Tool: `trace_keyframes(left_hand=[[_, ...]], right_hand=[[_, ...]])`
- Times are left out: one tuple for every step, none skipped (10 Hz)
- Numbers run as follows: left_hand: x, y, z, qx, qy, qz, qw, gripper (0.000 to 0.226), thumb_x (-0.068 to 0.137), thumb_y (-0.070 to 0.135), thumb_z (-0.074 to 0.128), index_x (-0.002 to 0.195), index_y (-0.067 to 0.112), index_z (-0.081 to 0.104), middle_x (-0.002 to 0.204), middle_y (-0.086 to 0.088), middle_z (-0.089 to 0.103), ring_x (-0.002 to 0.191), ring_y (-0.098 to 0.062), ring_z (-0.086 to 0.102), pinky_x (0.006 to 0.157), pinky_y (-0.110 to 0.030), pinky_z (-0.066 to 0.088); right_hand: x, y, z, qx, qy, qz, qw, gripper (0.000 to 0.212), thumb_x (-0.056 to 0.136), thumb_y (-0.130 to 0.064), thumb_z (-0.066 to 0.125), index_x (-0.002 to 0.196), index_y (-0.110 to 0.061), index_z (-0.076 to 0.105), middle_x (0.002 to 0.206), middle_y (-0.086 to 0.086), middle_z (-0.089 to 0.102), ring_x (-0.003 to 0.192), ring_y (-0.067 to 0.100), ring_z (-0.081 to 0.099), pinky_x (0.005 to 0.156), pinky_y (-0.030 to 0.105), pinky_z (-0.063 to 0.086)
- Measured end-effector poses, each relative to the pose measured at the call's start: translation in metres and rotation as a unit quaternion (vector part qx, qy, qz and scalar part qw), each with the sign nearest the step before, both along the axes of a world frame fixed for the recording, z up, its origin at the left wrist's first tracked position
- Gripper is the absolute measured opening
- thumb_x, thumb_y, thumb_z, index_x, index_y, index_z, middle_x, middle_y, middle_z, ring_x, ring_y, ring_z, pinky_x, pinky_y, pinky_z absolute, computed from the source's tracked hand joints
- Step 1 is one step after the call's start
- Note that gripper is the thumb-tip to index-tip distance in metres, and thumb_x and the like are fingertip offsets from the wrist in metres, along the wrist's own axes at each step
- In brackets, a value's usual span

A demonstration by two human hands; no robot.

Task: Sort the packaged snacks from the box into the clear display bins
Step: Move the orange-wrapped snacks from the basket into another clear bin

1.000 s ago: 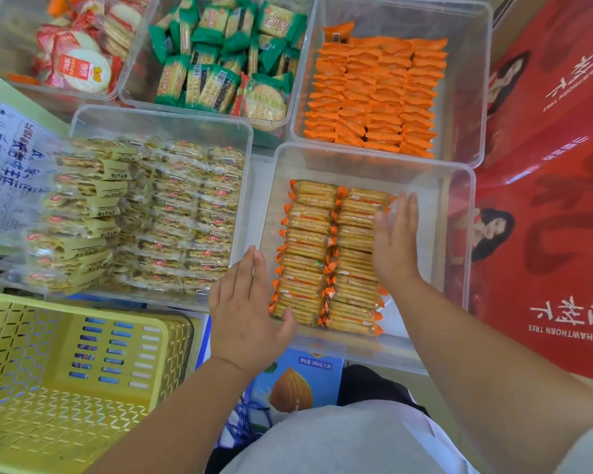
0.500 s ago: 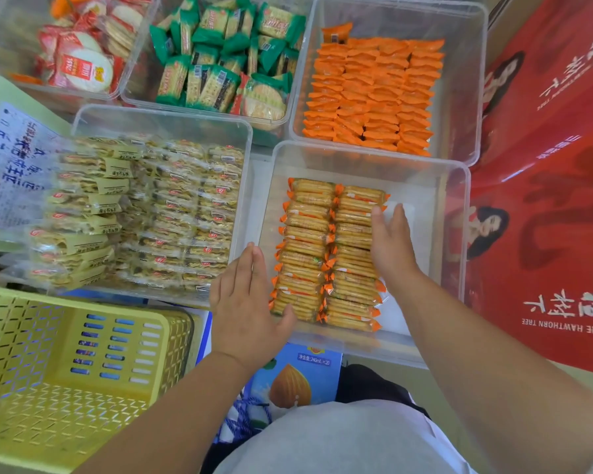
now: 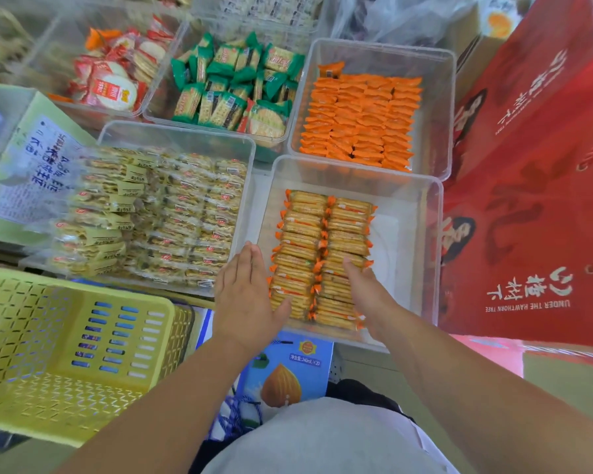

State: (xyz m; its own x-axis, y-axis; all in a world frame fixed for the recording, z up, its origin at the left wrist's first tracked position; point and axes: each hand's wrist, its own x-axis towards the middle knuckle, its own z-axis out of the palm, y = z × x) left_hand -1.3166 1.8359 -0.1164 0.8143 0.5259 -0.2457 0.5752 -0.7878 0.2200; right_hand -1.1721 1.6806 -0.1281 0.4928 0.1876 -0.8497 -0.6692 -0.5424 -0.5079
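A clear bin (image 3: 421, 241) in front of me holds two neat rows of orange-edged cracker packs (image 3: 322, 248). My left hand (image 3: 247, 295) lies flat with straight fingers against the left side of the near packs, its thumb touching them. With fingers extended, my right hand (image 3: 365, 285) presses on the right row near the bin's front. Neither hand holds a pack.
Other clear bins hold yellow packs (image 3: 158, 213), orange packs (image 3: 363, 121), green packs (image 3: 233, 83) and red-white packs (image 3: 113, 77). A yellow plastic basket (image 3: 65, 354) sits at the near left. A big red gift box (image 3: 534, 186) stands on the right. A blue almond-drink carton (image 3: 288, 371) lies below the bin.
My right hand has slid back along the right row toward me. The left hand stays beside the left row. The camera view has tilted up slightly.
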Motion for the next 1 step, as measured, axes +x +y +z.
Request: trace_keyframes(left_hand=[[-0.0064, 0.0019, 0.0195, -0.037, -0.027, -0.004, 0.999, 0.099, 0.093, 0.064, 0.056, 0.164, 0.011, 0.011, 0.173, -0.008, 0.008, 0.157, -0.026, 0.008, 0.127, -0.04, 0.006]], right_hand=[[0.0043, -0.0144, 0.009, -0.041, -0.075, 0.009, 0.996, 0.087, 0.096, -0.068, 0.045, 0.161, -0.021, 0.011, 0.164, 0.002, 0.025, 0.145, 0.03, 0.035, 0.102, 0.038, 0.036]])
